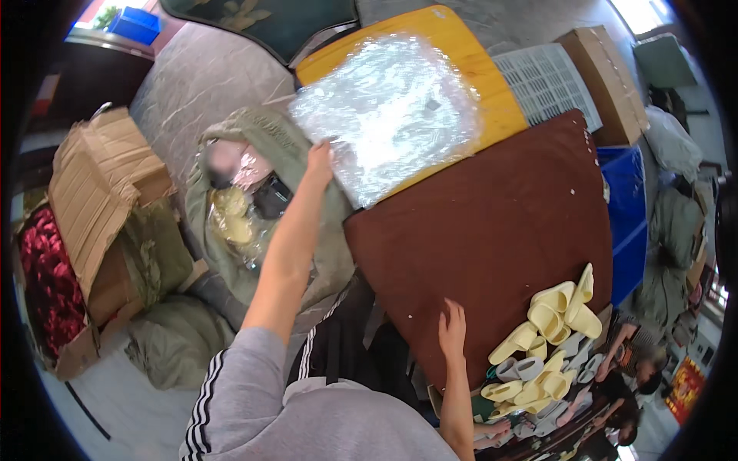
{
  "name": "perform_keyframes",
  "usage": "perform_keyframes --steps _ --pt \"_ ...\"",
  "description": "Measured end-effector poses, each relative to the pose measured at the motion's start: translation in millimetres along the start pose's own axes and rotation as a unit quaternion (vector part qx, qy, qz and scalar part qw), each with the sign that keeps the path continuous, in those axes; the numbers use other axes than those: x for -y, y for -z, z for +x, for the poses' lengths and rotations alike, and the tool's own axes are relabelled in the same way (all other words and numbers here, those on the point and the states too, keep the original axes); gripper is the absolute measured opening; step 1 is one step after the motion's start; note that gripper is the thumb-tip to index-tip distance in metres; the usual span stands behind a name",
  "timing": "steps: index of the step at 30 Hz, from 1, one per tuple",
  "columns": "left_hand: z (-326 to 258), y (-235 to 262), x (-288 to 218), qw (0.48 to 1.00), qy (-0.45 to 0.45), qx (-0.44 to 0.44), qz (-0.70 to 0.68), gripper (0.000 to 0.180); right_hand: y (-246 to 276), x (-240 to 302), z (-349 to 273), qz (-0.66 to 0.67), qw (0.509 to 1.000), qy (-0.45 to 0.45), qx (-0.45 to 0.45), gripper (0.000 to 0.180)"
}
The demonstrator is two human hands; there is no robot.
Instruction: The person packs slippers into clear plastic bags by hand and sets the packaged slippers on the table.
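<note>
The brown table (477,230) carries yellow slippers (513,343) and grey slippers (529,368), heaped together toward its near right corner. On the yellow tabletop (498,104) there lies clear, shiny plastic (400,100), which covers also its left edge.

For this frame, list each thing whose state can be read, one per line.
Left hand: at the clear plastic's left edge; grip unclear.
Right hand: open, holding nothing, by the brown tabletop's near edge.
Clear plastic: crinkled, spread over the yellow tabletop.
Olive sack: mouth open, plastic-wrapped items showing.
Left cardboard box: open, red material inside.
Yellow slippers: unwrapped, heaped.
</note>
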State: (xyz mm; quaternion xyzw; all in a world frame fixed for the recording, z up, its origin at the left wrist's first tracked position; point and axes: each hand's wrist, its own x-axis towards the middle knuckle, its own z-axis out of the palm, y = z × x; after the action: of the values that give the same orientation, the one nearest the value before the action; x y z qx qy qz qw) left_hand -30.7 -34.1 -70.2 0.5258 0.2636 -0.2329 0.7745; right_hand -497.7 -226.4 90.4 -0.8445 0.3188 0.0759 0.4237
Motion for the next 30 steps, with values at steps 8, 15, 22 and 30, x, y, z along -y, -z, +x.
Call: perform_keyframes --steps 8,15,22,30 --pt "-66 23 5 0.889 -0.319 -0.212 0.251 0.033 -22 -47 -101 -0.01 0.988 -0.135 0.072 0.037" --pt "-218 210 56 0.687 -0.051 -0.26 0.677 0.044 -46 -33 -99 0.019 0.979 -0.177 0.099 0.034" --pt "-227 266 25 0.743 -0.139 -0.428 0.494 0.062 -56 -20 -73 0.015 0.982 -0.135 0.128 0.032" --pt "-123 275 -47 0.925 -0.019 -0.262 0.273 0.12 -63 -20 -56 0.008 0.978 -0.139 0.155 0.031"
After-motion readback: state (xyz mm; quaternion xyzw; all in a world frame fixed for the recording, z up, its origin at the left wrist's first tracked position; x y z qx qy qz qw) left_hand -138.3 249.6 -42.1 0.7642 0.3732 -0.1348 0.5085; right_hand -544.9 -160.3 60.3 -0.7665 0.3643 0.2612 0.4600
